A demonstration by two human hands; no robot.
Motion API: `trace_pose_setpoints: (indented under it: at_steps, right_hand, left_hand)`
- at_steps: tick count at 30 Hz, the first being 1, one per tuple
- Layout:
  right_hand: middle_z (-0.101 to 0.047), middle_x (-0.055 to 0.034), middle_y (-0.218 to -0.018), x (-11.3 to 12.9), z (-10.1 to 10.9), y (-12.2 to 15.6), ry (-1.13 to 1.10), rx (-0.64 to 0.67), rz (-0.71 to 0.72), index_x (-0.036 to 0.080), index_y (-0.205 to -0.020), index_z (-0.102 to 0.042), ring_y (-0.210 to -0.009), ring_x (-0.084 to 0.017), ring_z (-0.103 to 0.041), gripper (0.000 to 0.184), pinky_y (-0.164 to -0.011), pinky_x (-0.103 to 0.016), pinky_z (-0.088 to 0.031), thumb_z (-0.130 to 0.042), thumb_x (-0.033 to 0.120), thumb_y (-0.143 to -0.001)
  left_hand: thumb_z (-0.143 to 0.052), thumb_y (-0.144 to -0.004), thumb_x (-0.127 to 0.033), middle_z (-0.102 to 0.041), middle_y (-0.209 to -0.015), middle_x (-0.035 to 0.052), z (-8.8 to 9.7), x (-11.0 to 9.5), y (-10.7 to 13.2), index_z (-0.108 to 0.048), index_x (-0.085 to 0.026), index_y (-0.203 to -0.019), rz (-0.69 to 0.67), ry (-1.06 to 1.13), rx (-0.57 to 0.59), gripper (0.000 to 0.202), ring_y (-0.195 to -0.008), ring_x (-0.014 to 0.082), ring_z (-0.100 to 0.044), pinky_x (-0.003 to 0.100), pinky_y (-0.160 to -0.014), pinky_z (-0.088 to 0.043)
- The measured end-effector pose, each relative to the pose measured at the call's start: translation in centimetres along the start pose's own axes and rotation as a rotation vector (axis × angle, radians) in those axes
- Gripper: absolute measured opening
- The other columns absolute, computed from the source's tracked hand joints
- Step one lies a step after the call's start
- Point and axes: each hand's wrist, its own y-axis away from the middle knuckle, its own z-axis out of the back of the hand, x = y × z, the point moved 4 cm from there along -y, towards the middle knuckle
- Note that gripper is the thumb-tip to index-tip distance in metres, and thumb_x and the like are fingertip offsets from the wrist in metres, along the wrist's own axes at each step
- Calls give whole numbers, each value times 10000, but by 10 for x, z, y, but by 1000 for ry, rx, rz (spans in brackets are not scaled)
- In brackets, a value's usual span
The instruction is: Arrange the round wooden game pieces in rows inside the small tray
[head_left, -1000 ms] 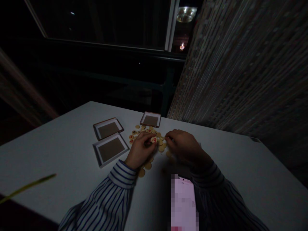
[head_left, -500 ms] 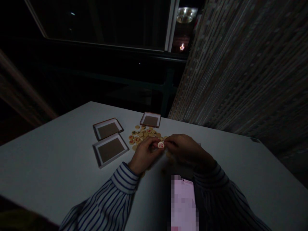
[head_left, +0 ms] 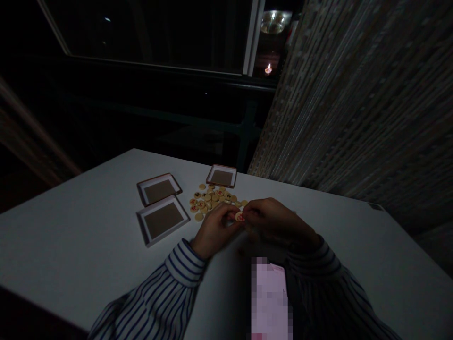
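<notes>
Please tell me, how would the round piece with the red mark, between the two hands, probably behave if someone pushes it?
The round piece is probably stiff, as its outline looks unbent in the left hand. It is small and disc-shaped, so likely light. Lying flat like the loose pieces, it would probably slide; on its edge, it might roll.

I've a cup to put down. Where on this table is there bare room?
Bare white tabletop lies left of the two left-side shallow boxes and between the right sleeve and the table's right edge. The middle is crowded: xiangqi pieces, the far box, the left hand and right hand with a red-marked piece between them, and the phone.
</notes>
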Motion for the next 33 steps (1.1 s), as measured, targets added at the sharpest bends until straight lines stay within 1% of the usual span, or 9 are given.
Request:
trace_pose_setpoints:
  at_steps: [6,9,11,15,19,26,30,33]
  right_hand:
    - [-665,-5,-710,0,3,0,-24,19,-9,198,-820,-680,-615,-114,-561,248,-547,-219,-320,-485,351,-822]
    - [-662,-3,-715,-1,5,1,-17,24,-7,203,-830,-680,-630,-118,-560,232,-553,-220,-322,-484,325,-815]
    - [-660,-6,-716,-3,7,2,-10,42,-10,198,-837,-679,-636,-122,-560,222,-558,-221,-327,-489,307,-806]
    - [-662,-9,-721,-4,10,4,10,62,-2,192,-830,-676,-641,-125,-561,223,-564,-223,-333,-485,304,-805]
    - [-674,-12,-753,-4,9,5,26,86,14,202,-848,-683,-646,-126,-565,241,-572,-226,-340,-476,321,-818]
    - [-701,-26,-848,-5,8,7,44,95,26,218,-898,-695,-735,-146,-602,263,-628,-234,-376,-458,312,-836]
    - [-704,-28,-843,-7,12,11,95,110,-13,218,-871,-698,-733,-149,-611,266,-647,-239,-390,-444,286,-832]
    - [-707,-34,-865,-7,17,14,132,112,-32,213,-870,-697,-750,-153,-616,272,-666,-243,-394,-432,254,-826]
  left_hand:
    - [-680,-723,-240,-635,-814,19,-2,1,1,-604,-167,-888,34,74,24,196,-733,120,-594,231,-671,-483]
    - [-669,-735,-264,-644,-806,28,-4,3,1,-611,-161,-890,73,118,36,195,-721,122,-602,232,-670,-487]
    - [-664,-740,-278,-652,-797,30,-5,4,1,-620,-160,-890,108,156,42,196,-713,122,-604,233,-672,-488]
    - [-647,-751,-274,-682,-817,46,-6,4,0,-641,-153,-894,207,270,66,187,-753,138,-626,248,-708,-496]
    - [-651,-738,-225,-702,-802,43,-7,2,0,-663,-151,-868,291,347,60,150,-739,138,-638,243,-700,-502]
    - [-656,-724,-187,-718,-811,43,-11,0,1,-675,-148,-876,367,427,82,159,-751,147,-651,244,-698,-510]
    - [-659,-724,-194,-722,-874,51,-14,3,3,-676,-148,-928,404,455,111,210,-808,155,-655,257,-749,-507]
    - [-668,-717,-217,-721,-905,57,-16,3,3,-681,-148,-930,428,471,136,224,-832,162,-653,274,-784,-502]
